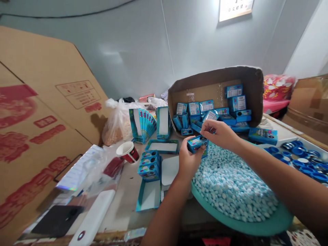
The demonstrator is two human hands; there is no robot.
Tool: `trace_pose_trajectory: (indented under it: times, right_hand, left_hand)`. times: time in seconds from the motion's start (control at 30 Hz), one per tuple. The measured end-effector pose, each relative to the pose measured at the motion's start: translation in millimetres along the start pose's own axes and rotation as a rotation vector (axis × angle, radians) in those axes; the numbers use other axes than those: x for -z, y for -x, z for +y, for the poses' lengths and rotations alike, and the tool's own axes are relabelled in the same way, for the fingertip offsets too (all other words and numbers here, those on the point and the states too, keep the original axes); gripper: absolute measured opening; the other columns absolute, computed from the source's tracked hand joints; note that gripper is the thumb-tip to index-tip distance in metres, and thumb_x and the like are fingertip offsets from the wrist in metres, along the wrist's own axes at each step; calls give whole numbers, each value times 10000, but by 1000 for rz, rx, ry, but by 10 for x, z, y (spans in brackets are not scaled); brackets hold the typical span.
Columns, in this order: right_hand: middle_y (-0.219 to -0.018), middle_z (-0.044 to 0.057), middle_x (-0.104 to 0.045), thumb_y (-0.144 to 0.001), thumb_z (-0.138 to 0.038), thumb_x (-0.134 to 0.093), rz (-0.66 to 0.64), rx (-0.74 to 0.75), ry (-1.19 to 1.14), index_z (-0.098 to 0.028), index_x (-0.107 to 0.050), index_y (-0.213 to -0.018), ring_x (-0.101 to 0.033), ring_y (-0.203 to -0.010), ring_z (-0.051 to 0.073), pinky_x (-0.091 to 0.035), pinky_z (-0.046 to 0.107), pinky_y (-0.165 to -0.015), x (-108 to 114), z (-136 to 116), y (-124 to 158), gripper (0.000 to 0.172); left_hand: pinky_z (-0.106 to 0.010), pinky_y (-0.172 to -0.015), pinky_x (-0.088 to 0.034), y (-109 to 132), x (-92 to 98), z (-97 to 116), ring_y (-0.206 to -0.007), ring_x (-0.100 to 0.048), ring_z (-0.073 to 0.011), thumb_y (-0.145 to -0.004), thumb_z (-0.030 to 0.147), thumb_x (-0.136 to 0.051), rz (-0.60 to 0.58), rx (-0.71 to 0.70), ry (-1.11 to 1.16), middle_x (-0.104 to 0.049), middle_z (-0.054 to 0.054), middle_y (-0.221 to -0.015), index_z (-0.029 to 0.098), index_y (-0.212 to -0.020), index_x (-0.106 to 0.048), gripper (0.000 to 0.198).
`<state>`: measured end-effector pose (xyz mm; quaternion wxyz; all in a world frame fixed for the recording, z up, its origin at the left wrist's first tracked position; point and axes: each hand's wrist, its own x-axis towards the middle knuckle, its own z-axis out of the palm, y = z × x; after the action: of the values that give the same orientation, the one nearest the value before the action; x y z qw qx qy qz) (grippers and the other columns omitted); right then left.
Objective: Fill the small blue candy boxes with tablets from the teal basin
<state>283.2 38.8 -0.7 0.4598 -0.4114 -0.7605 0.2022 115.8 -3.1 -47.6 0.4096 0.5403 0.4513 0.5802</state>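
Left grip (189,162) pinches a blue box (197,144); right grip (220,133) curls just above it.

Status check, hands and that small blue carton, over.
Left hand gripping small blue carton. Right hand just above it. Directly below: teal tray of blue-white tablets.

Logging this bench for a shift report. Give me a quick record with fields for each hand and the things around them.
left hand: holds a small blue box
right hand: raised beside that box, contact unclear
tray: round teal tray heaped with blue-white tablets
carton: tilted cardboard carton holding blue boxes
nearby: blue caps, red paper cup
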Motion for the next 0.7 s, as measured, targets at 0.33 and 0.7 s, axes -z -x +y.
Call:
trace_pose_trajectory:
  times: [0.33,0.7]
  right_hand:
    - [-806,27,-654,-887,-334,-606,70,-3,-43,-206,-680,-1026,-594,-722,173,-463,297,-628,53,2,-19,203]
    - [-827,43,-706,-898,-296,-553,13,-52,-33,-210,-713,-942,-620,-726,180,-468,298,-639,-11,41,-36,187]
  left_hand:
    - [-336,-826,-598,-40,0,69,-920,-729,-222,-639,349,-922,125,-16,209,-748,-59,-1006,200,-1095,-666,544]
    - [-344,-839,-592,-43,3,63,-923,-720,-224,-647,337,-915,114,-25,148,-740,-67,-1030,198,-1111,-655,550]
